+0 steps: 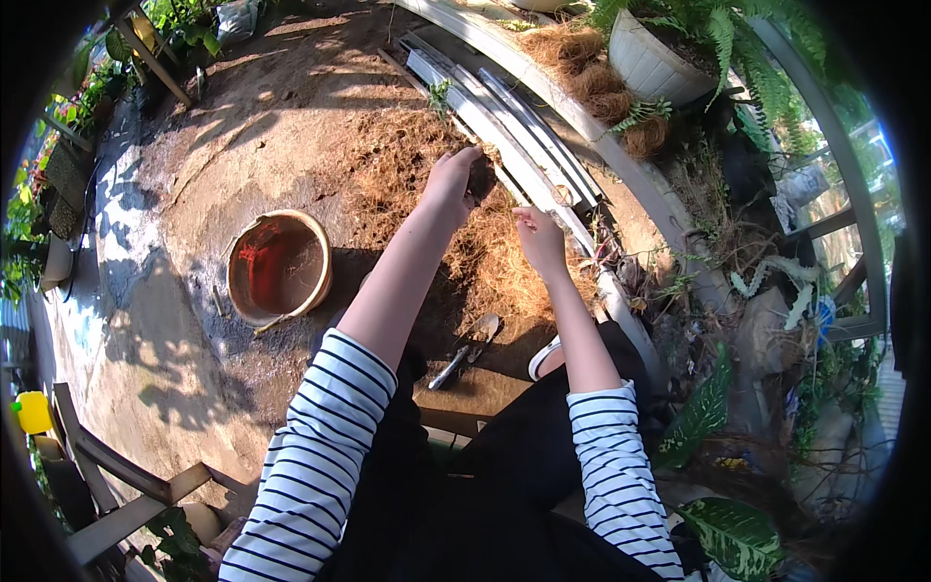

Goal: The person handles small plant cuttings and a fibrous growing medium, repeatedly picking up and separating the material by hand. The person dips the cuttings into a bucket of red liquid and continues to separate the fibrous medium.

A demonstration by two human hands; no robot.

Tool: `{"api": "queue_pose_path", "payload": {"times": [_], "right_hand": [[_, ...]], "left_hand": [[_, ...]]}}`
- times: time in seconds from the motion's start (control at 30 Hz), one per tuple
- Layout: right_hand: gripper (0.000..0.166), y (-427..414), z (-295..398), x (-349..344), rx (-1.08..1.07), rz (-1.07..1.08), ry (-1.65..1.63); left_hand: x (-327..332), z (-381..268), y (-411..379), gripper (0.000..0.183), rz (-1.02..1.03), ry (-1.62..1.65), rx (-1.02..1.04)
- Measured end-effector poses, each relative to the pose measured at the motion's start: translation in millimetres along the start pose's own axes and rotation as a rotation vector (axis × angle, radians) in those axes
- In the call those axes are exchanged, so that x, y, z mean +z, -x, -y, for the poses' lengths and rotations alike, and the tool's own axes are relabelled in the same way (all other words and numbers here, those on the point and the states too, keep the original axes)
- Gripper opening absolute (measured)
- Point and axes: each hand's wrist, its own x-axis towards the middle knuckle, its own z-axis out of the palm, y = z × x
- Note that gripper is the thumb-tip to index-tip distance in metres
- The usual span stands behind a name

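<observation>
My left hand is closed around a dark clump of soil or roots, held over a spread of brown coconut fibre. Just to the right, my right hand hovers above paler loose fibre with its fingers curled. Whether a strand sits between those fingertips is too small to tell. Beyond the clump, a small green plant shows at the edge of the fibre; any link between the two is hidden. A hand trowel lies on the ground between my feet and the fibre.
A round basin with something red inside stands at left on damp ground. Long white metal profiles lie along a pale curb at right. Past it are fibre bundles and a white fern pot. A wooden frame stands lower left.
</observation>
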Motion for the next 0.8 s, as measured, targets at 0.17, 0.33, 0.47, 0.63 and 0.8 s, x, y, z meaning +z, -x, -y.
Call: {"api": "queue_pose_path", "payload": {"times": [0.17, 0.33, 0.47, 0.63, 0.8], "right_hand": [[0.036, 49, -77, 95, 0.243, 0.432, 0.162], [0.043, 103, -117, 176, 0.128, 0.655, 0.358], [0.047, 108, -123, 222, 0.124, 0.763, 0.46], [0.044, 102, -120, 258, 0.137, 0.705, 0.287], [0.034, 133, -155, 284, 0.22, 0.574, -0.062]], "left_hand": [[-12, -15, -1, 0.017, -0.013, 0.102, 0.023], [-19, -32, -1, 0.016, -0.003, 0.177, 0.1], [-7, -38, 8, 0.017, 0.001, 0.136, 0.083], [-7, -37, 1, 0.019, 0.008, 0.19, 0.074], [-4, -40, -5, 0.02, 0.053, 0.2, 0.078]]}}
